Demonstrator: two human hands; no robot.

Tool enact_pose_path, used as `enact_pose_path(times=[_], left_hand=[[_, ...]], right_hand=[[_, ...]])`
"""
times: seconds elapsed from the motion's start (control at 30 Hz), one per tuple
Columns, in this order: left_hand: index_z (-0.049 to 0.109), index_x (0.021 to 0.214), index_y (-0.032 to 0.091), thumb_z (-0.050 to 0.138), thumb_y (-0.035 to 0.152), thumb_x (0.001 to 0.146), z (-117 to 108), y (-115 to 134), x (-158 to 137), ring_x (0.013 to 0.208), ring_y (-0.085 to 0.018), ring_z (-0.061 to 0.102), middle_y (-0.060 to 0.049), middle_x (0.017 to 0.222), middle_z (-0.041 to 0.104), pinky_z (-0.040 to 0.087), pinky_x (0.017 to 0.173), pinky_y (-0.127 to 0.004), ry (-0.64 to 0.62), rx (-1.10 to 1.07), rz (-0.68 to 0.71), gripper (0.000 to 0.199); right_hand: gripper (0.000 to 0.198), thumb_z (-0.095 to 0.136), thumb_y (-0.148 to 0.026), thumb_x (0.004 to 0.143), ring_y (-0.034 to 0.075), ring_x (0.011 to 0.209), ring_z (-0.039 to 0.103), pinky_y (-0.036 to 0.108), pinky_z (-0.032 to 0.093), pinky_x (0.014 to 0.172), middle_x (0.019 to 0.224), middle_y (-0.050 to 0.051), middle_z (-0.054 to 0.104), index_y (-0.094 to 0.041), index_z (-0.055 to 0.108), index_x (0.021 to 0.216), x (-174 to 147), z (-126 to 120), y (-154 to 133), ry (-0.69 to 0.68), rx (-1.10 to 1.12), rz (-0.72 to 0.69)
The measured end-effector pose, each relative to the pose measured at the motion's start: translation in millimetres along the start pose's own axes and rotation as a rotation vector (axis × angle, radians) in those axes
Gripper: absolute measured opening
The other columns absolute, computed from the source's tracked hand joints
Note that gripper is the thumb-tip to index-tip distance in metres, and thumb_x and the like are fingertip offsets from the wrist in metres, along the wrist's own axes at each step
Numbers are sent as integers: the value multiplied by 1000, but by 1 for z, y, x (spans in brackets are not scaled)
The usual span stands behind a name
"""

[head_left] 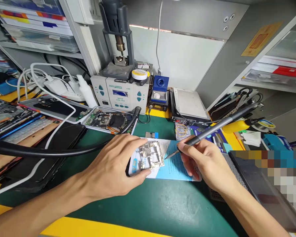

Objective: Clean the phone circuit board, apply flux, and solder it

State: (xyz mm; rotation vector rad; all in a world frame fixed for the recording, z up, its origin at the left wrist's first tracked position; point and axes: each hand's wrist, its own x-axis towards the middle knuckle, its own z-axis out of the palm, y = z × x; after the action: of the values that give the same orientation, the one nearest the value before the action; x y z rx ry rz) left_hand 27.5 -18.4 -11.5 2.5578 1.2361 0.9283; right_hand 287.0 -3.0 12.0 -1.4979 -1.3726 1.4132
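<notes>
A small phone circuit board (151, 156) with cut-out gaps lies over a blue-and-white printed card (175, 169). My left hand (113, 164) grips the board by its edges, with the thumb at the near edge and fingers at the far one. In my right hand (203, 156) is a slim grey soldering iron (212, 125), held like a pen. Its metal tip points down and left, close to the board's right edge; whether they touch I cannot tell.
Behind stands a hot-air station (120, 93) with a black hose (71, 153) crossing left. A blue iron stand (160, 93) and a flat grey device (191, 103) sit beside it. Opened laptop parts (108, 120) lie left, a dark screen panel (261, 194) right, all around a green mat (148, 207).
</notes>
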Motion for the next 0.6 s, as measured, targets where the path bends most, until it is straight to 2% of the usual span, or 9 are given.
enact_pose_path(times=[0.13, 0.33, 0.6], left_hand=[[55, 134, 13, 72, 30, 85, 0, 0, 0, 117, -25, 60, -11, 125, 65, 46, 107, -39, -7, -1, -7, 54], [56, 134, 13, 72, 29, 85, 2, 0, 0, 117, -24, 61, -11, 126, 65, 47, 106, -38, 1, 5, 2, 53], [56, 134, 11, 73, 30, 85, 1, -1, 1, 116, -25, 61, -12, 125, 66, 47, 105, -39, -7, -2, -3, 55]], right_hand=[[41, 65, -51, 91, 9, 33, 42, 20, 31, 30, 44, -5, 51, -21, 54, 65, -1, 1, 0, 5, -26, -18], [43, 66, -46, 92, 7, 33, 44, 18, 31, 33, 40, -3, 53, -19, 54, 60, -3, 3, -6, -1, -81, -18], [37, 66, -46, 91, 8, 35, 44, 19, 33, 32, 44, -4, 54, -20, 57, 66, -2, 4, -6, 7, -106, -33]])
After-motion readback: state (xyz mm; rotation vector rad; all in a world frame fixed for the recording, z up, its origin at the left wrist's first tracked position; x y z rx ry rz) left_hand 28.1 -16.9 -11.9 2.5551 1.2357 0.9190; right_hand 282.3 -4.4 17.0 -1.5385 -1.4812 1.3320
